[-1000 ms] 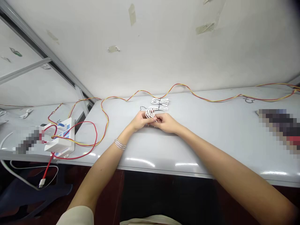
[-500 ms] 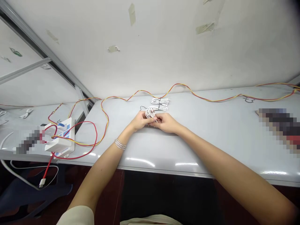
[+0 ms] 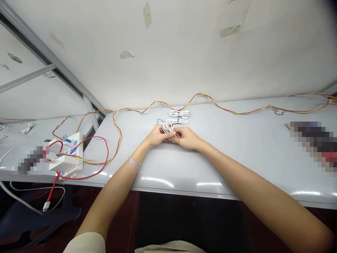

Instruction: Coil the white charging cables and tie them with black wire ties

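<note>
From the head camera, my left hand [image 3: 158,136] and my right hand [image 3: 185,138] sit close together near the middle of the counter [image 3: 168,165], both closed, with the fingers curled in and almost meeting. Between them they pinch a small coil of white cable [image 3: 167,128]. The left hand's fingers wrap around its left side, and the right hand closes on it from the other side, hiding its lower part.

Just beyond the coil lie two bundled white cables, the nearer bundle [image 3: 177,121] almost touching it and the farther bundle [image 3: 179,113] just behind. Each is cinched at the middle with a dark tie. A thin black wire [image 3: 159,122] curls just past my left hand.

A red-and-yellow twin wire [image 3: 117,130] snakes along the back of the counter, well behind the hands, and runs left to a white power strip [image 3: 75,149] with a white plug block [image 3: 63,163] on it. A red cable [image 3: 52,189] drops past the counter's edge. Silver bangles [image 3: 134,162] circle my left wrist. Objects at both sides are too blurred to tell.
</note>
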`<state>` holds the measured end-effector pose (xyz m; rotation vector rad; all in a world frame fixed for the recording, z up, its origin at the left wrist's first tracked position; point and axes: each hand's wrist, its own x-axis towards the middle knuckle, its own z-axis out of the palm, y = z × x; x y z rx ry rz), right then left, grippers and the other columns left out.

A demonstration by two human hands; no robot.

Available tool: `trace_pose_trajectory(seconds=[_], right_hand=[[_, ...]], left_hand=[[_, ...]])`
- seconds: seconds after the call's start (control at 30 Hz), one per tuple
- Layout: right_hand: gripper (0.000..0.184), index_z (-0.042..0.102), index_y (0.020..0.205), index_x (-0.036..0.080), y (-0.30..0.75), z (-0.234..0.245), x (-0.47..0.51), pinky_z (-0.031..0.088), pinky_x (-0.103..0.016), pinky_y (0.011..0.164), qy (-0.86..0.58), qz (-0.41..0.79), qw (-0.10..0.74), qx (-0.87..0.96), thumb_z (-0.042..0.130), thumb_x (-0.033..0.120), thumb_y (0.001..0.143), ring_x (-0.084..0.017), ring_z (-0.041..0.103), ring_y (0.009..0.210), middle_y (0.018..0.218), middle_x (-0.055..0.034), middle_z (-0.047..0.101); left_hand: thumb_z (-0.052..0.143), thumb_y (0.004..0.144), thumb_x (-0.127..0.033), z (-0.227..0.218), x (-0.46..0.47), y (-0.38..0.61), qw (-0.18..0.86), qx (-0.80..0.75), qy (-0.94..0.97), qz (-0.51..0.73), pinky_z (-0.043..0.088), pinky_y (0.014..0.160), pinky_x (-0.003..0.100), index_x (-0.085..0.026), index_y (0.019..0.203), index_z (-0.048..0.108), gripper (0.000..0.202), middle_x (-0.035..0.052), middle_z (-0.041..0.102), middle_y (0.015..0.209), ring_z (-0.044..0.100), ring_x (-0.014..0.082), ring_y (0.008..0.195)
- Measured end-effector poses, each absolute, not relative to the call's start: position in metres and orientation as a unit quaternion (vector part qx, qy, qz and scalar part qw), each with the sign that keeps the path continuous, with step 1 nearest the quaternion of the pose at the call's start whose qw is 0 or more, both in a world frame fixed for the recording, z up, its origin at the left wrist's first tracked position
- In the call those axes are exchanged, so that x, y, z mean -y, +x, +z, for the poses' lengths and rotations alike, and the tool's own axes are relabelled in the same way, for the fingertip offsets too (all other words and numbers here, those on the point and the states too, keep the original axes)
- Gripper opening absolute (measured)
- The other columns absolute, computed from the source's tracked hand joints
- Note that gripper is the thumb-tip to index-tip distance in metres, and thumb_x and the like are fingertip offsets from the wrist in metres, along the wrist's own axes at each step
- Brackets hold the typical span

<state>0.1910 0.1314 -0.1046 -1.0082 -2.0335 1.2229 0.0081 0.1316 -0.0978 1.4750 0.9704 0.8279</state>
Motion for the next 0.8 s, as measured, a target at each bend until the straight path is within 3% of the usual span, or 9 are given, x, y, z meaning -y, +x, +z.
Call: trace_pose_trajectory(seconds=[0.5,0.8], right_hand=[[0.027,0.062,0.077,0.014,0.1916,-0.104,-0.1324,0.039,-0.026,0.065,-0.357,0.484,0.282,0.747,0.06,0.04,0.081,-0.014,0.054,0.069,0.077,-0.0029,0.064],[0.026,0.065,0.081,0.014,0.192,-0.1043,-0.1313,0.038,-0.026,0.065,-0.359,0.446,0.283,0.769,0.062,0.039,0.082,-0.014,0.052,0.069,0.077,-0.0028,0.064]], left_hand=[[0.079,0.074,-0.046,-0.096,-0.1308,0.0086,0.557,-0.415,0.629,0.349,0.041,0.053,0.023,-0.011,0.079,0.067,0.037,0.002,0.062,0.067,0.052,0.0099,0.058],[0.077,0.077,-0.045,-0.0972,-0.1317,0.008,0.555,-0.408,0.64,0.342,0.043,0.057,0.024,-0.01,0.084,0.07,0.036,0.0055,0.068,0.075,0.057,0.0115,0.063]])
